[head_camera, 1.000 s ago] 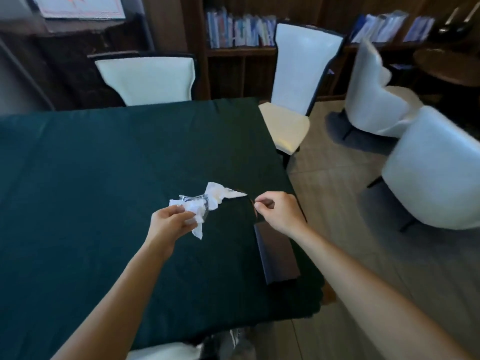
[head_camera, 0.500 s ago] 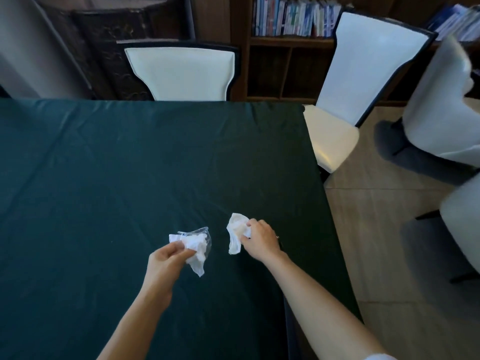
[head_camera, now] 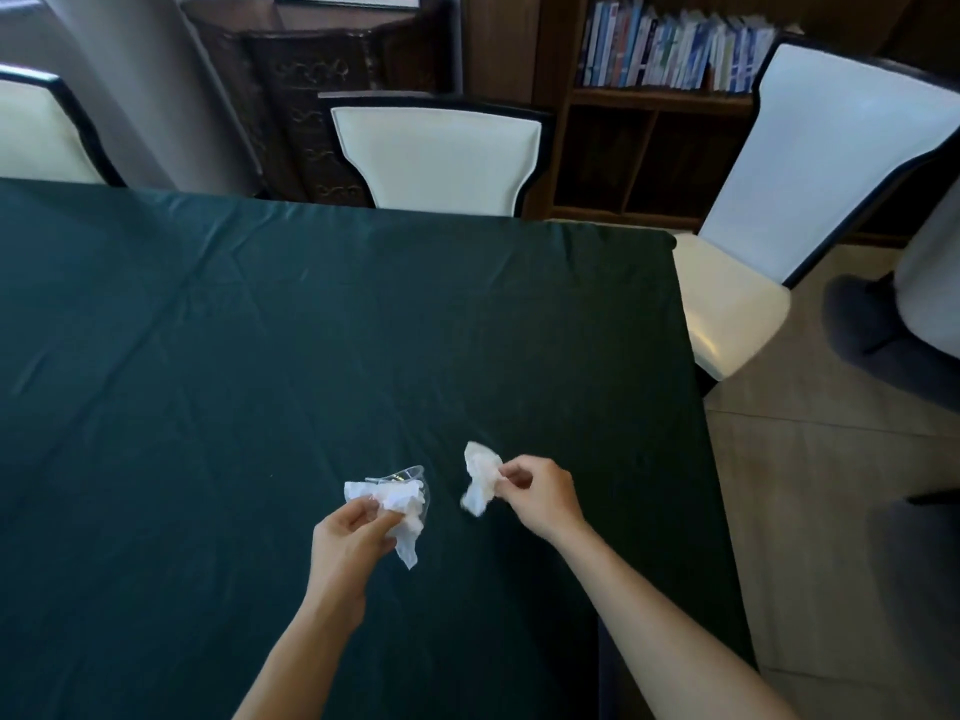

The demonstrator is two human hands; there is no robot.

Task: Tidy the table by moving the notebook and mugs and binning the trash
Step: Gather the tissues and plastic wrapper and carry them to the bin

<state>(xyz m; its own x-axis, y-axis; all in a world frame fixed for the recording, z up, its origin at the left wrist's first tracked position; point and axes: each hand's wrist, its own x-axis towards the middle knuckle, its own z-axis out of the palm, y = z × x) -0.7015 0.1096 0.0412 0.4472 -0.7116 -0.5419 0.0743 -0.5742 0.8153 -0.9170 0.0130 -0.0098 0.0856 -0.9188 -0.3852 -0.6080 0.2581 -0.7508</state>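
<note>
My left hand [head_camera: 350, 532] pinches a bundle of crumpled white tissue with a clear plastic wrapper [head_camera: 397, 498], held just above the dark green tablecloth [head_camera: 260, 330]. To its right, my right hand [head_camera: 540, 493] grips a second crumpled white tissue [head_camera: 480, 478] between thumb and fingers. The two pieces of trash are a short gap apart. A dark sliver under my right forearm at the table's near right edge may be the notebook [head_camera: 605, 662]. No mugs or bin show in this view.
White-backed chairs stand along the far edge [head_camera: 436, 148] and at the far left [head_camera: 36, 132]. Another chair [head_camera: 810, 163] sits off the table's right corner, with more white seats beyond. A bookshelf [head_camera: 670, 49] and carved cabinet [head_camera: 311, 96] line the back wall. Tiled floor lies right.
One second ago my left hand held all the trash as one bundle. My right hand has pulled one tissue piece away to the right. The view has tilted up, so the notebook is nearly hidden.
</note>
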